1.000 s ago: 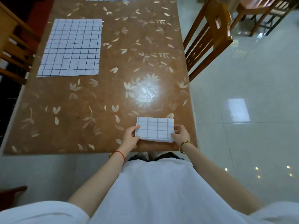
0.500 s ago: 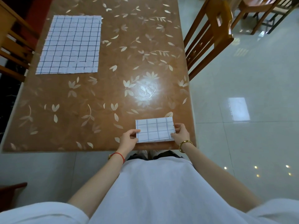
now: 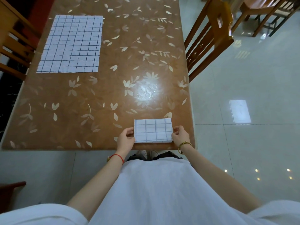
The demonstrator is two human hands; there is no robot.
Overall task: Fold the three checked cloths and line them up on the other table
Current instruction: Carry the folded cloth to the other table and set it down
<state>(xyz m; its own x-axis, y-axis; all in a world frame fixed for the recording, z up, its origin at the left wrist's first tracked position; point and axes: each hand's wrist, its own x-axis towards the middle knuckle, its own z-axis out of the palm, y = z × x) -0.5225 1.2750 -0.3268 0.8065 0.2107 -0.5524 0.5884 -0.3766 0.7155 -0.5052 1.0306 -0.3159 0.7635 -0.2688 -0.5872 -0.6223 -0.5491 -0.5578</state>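
A white checked cloth folded into a small rectangle (image 3: 153,130) lies at the near edge of the brown leaf-patterned table (image 3: 100,101), towards its right corner. My left hand (image 3: 125,139) pinches its left edge and my right hand (image 3: 180,137) pinches its right edge. A second checked cloth (image 3: 71,44) lies spread flat at the far left of the same table. A third cloth does not show in this view.
A wooden chair (image 3: 209,34) stands by the table's right side, and another chair (image 3: 11,43) by its left side. More chairs (image 3: 267,12) stand at the far right on the glossy tiled floor (image 3: 243,88).
Both hands stay at the folded cloth's ends; the left fingers shifted from its top onto its edge. The head tipped down, so the far cloth strip left the view.
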